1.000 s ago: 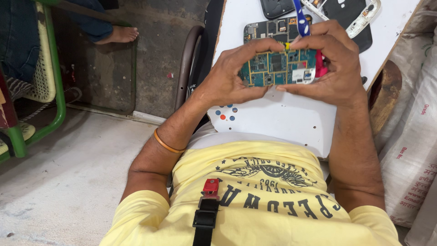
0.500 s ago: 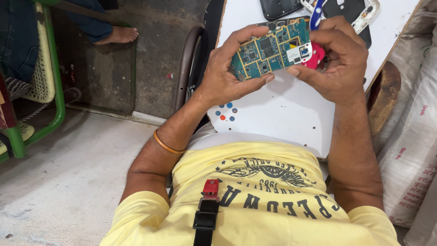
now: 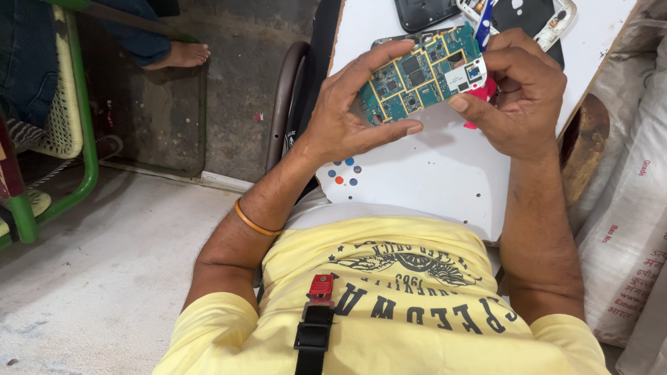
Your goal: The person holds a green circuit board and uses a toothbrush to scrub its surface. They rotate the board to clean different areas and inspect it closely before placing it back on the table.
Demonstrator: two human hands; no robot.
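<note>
- The left hand (image 3: 347,118) grips a green circuit board (image 3: 420,73), thumb along its lower edge and fingers curled over its top edge, holding it tilted above the white table (image 3: 445,173).
- The right hand (image 3: 521,97) pinches the board's right end, thumb pressed near a small white part there, with a red tool handle (image 3: 486,90) tucked in the palm; its tip is hidden, so what it touches cannot be told.
- The board is bare and out of any casing, so the phone looks already taken apart; a dark phone shell seems to lie just behind it.
- Other removed parts lie at the far end of the table: a black back cover (image 3: 424,10) and a white-rimmed phone frame (image 3: 542,17), with a blue tool (image 3: 484,28) between them.
- Judging from this, the opening work is done and the board itself is now being handled; nothing shows any reassembly begun.
- An orange bangle (image 3: 253,222) sits on the left wrist.
</note>
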